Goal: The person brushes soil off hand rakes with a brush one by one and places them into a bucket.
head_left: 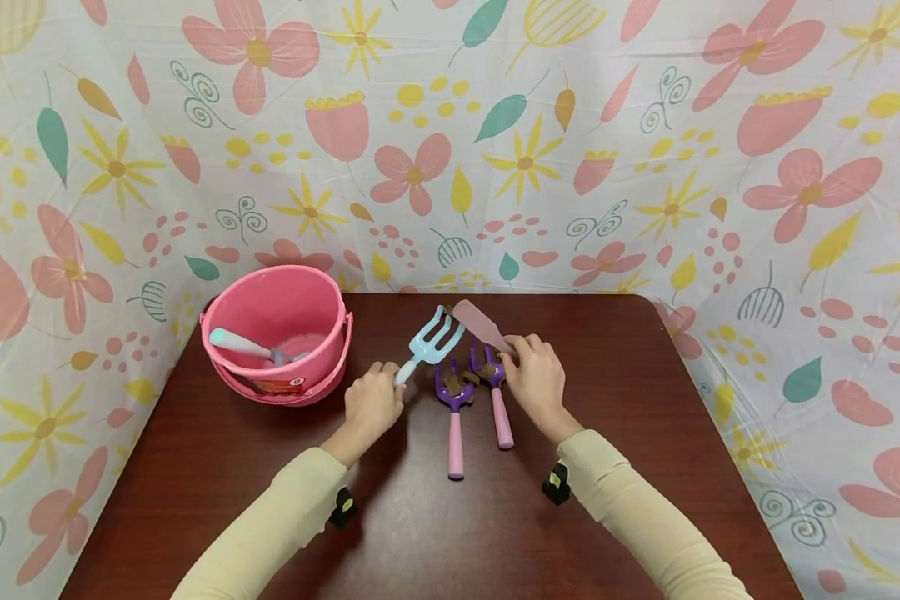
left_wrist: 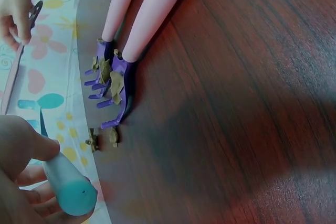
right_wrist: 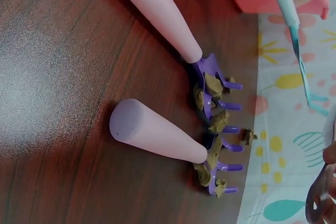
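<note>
My left hand point(head_left: 373, 404) grips the white handle of a light-blue garden hand fork point(head_left: 429, 343), its tines raised toward the back of the table. My right hand point(head_left: 536, 379) holds a flat pink spatula point(head_left: 486, 325), whose blade tip is close to the blue tines; whether they touch I cannot tell. Below them lie two purple hand forks with pink handles, the left one point(head_left: 455, 433) and the right one point(head_left: 501, 417). Brown clay-like lumps point(right_wrist: 214, 86) cling to the purple tines. The right wrist view shows a small loose lump point(right_wrist: 249, 137) beside them.
A pink bucket point(head_left: 322, 379) stands at the table's back left, a tool with a white and teal handle point(head_left: 240, 343) leaning inside. The dark wooden table point(head_left: 450, 542) meets a floral curtain point(head_left: 495, 233) at its back edge.
</note>
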`<state>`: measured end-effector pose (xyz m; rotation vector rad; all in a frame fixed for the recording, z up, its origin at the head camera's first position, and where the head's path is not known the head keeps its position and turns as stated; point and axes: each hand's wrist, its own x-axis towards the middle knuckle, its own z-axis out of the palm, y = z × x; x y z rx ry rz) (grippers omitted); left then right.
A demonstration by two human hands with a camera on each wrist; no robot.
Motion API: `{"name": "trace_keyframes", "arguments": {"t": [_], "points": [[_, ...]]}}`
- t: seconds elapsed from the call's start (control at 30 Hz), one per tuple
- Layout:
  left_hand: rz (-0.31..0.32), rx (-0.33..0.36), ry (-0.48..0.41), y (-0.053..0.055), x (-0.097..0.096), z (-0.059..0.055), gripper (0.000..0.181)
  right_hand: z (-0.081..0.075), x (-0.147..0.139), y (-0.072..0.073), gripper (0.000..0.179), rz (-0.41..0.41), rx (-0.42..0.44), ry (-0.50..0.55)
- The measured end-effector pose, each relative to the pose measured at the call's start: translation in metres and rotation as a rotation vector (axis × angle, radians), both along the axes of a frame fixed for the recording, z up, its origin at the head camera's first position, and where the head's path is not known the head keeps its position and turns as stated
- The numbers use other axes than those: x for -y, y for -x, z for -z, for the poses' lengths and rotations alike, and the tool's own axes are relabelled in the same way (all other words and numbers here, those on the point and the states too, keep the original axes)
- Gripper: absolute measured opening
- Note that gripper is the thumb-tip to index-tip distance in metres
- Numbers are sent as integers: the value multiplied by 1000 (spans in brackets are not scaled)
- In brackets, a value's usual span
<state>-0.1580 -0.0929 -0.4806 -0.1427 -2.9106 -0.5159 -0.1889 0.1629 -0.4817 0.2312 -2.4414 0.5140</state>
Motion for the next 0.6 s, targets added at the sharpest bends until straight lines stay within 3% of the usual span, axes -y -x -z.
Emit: {"name": "trace_keyframes", "arguments": {"t": [0.27, 0.47, 0.6], "points": [[-36, 102, -138, 4, 2, 1, 26, 1, -4, 0, 23, 33, 17, 38], [-61, 233, -335, 7, 1, 0, 20, 1, -7, 1, 23, 43, 5, 73], [-38, 279, -489, 9, -1, 3, 20, 2, -10, 1, 22, 50, 0, 83]]}}
